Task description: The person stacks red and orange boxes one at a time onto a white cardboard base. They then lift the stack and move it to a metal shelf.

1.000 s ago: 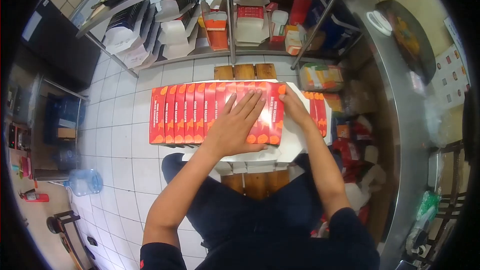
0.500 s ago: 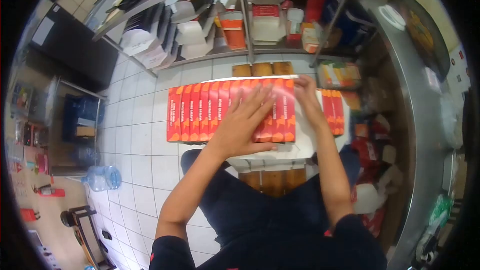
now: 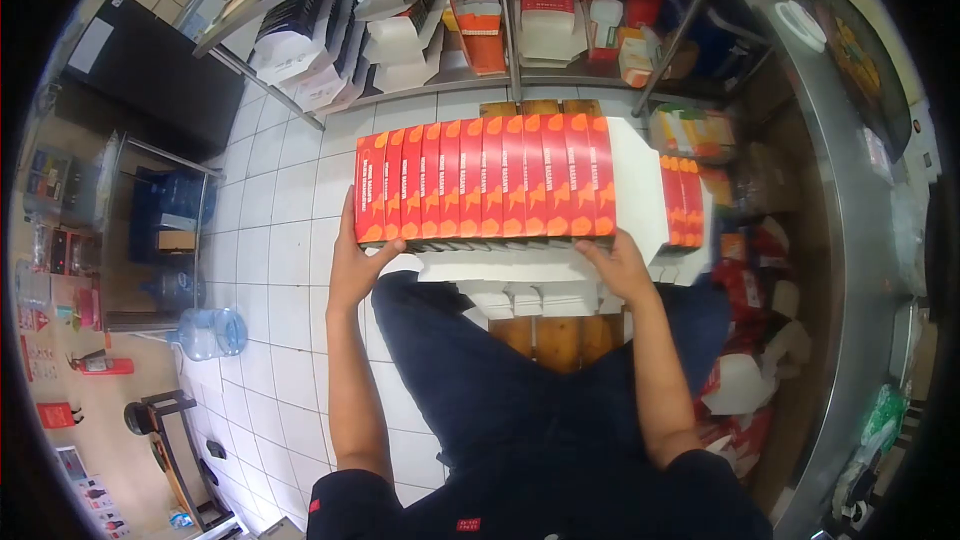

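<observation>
A long row of nested red cardboard food boxes (image 3: 490,180) with orange shapes and white lettering lies across in front of my lap. At its left end, my left hand (image 3: 358,268) grips the near corner, thumb on the front edge and fingers along the side. My right hand (image 3: 622,268) holds the near right corner, its thumb on the front edge and its other fingers partly hidden. A white flap (image 3: 638,185) sticks out past the right end. Beside it stands a shorter group of the same red boxes (image 3: 682,202). White carton parts (image 3: 510,268) show below the row.
Beneath the cartons is a slatted wooden surface (image 3: 565,342). Ahead, a metal shelf (image 3: 420,85) holds stacked black boxes (image 3: 300,32) and red-white cartons (image 3: 548,15). A steel counter (image 3: 835,270) runs along the right. A clear water bottle (image 3: 212,333) stands on the tiled floor at left.
My left hand has moved from the top of the row to its left end. My right hand has come down to the near right corner. The row appears farther forward, its white flap exposed.
</observation>
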{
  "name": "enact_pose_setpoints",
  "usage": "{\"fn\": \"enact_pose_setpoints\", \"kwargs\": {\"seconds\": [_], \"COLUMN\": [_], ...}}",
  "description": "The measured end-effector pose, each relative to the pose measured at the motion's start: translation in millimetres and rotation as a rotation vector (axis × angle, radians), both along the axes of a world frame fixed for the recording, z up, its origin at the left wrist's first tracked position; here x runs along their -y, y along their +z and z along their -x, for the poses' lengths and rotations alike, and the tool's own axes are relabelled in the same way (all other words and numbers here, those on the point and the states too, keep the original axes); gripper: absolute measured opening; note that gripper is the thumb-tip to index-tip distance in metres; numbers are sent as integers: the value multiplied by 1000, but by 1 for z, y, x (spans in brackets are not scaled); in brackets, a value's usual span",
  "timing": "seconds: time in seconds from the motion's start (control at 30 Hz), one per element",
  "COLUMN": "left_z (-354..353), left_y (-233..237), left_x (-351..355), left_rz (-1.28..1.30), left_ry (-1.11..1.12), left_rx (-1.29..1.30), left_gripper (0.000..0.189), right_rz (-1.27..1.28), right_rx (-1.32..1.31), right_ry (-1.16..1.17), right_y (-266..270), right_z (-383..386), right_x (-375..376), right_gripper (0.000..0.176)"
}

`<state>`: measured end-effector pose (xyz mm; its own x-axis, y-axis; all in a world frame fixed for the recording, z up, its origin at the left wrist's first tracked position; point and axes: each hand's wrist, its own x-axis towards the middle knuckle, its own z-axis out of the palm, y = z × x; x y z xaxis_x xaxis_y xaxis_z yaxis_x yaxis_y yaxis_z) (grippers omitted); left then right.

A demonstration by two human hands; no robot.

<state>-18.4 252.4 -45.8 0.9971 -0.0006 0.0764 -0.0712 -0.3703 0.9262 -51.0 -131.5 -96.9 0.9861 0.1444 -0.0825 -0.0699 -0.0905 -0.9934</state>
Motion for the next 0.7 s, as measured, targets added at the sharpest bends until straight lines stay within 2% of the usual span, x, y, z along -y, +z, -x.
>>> {"fn": "enact_pose_setpoints", "kwargs": {"seconds": [0.33,0.43,0.57,0.6,0.67,0.7], "left_z": [-2,-1,-3,-4,-3,-3], "left_y": [6,4,-6,-15,-9,-16], "left_x": [6,4,-6,-11,-9,-16], "left_rz": [-61,-80,-134,-173,-166,-148], "left_ry": [-22,-15,-36,-26,-72,-61], "left_rx": [24,43,47,75,62,42], "left_gripper": [100,98,94,93,90,89], "right_rz": [51,-2,280,47,62,60], "right_rx": [51,46,85,181,191,280], "right_ry": [38,40,44,94,143,116], "right_y": [5,-3,2,-7,-7,-13], "right_z": [-6,-7,-11,-14,-17,-18], "right_x": [-5,-7,-11,-13,-11,-13], "right_gripper": [38,39,40,41,41,42]}}
